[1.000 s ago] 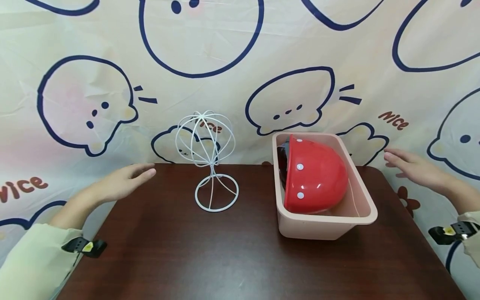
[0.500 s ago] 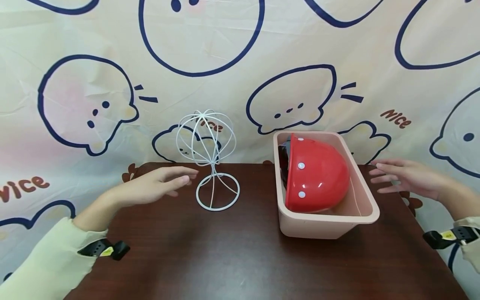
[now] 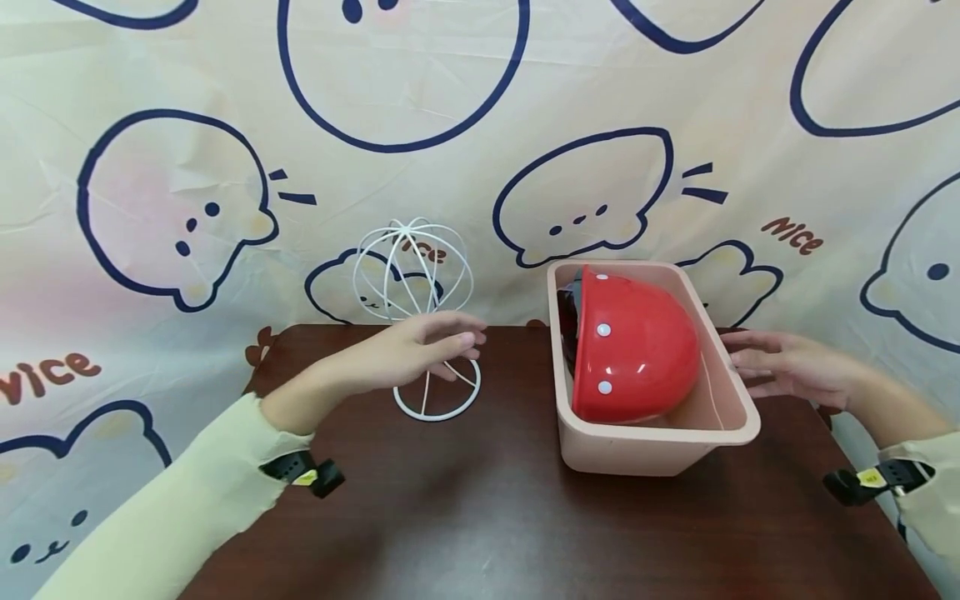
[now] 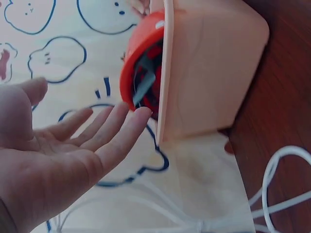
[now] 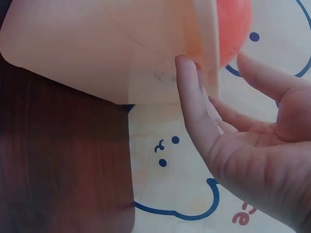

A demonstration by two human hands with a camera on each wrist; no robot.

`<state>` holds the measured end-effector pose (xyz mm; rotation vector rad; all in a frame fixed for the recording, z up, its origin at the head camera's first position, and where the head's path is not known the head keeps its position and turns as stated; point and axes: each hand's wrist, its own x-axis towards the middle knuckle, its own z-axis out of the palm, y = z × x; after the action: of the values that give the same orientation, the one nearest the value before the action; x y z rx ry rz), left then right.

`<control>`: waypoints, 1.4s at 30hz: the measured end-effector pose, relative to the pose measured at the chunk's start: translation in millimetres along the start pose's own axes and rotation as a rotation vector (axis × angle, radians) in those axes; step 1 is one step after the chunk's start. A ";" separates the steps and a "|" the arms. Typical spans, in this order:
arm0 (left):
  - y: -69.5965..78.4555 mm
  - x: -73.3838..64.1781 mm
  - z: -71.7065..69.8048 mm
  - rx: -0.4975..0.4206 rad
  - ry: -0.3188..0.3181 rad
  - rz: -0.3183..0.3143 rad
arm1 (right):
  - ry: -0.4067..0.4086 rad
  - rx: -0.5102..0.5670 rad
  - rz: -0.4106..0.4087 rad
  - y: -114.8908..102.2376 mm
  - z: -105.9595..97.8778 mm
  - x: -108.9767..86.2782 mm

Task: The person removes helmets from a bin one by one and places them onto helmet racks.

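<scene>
A red helmet (image 3: 637,350) with white dots lies on its side in a pink plastic bin (image 3: 645,454), its dark lined inside facing left. My left hand (image 3: 420,350) hovers in front of a white wire stand (image 3: 437,415), hiding its neck, with relaxed fingers and nothing held. In the left wrist view, the left hand (image 4: 82,141) reaches palm up toward the helmet's open side (image 4: 146,80). At the bin's right rim is my right hand (image 3: 795,367); in the right wrist view its fingers (image 5: 194,102) lie extended along the outer wall.
The dark brown table (image 3: 480,517) carries the bin and the stand. Behind it hangs a cream cloth (image 3: 450,83) printed with blue cartoon outlines. Both wrists wear black straps with small cameras, such as the left one (image 3: 303,471).
My left hand has moved right from the table's left edge to in front of the wire stand. The right hand has come left to the bin's rim. Bin, helmet and stand keep their places.
</scene>
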<state>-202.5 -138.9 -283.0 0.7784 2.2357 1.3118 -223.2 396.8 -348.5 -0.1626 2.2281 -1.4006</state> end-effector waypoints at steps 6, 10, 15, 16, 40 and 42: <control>5.9 29.6 15.3 -0.031 0.031 -0.007 | -0.018 0.017 -0.003 0.2 2.9 4.4; 9.6 44.8 23.8 -0.049 0.060 -0.016 | -0.008 0.052 0.022 0.0 4.2 6.2; 14.3 60.5 32.4 -0.135 0.061 -0.037 | -0.015 0.118 0.043 0.7 5.5 7.6; 15.0 63.8 34.5 -0.157 0.060 -0.042 | -0.018 0.130 0.044 1.0 5.8 7.8; 21.2 120.5 85.4 -0.407 0.116 -0.209 | 0.005 0.158 0.048 0.7 10.8 8.3; 20.9 122.7 88.6 -0.417 0.126 -0.216 | 0.007 0.157 0.046 1.3 10.6 8.1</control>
<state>-234.7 6.9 -315.2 0.3019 1.9658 1.6737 -225.1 385.9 -356.1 -0.0526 2.1033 -1.5449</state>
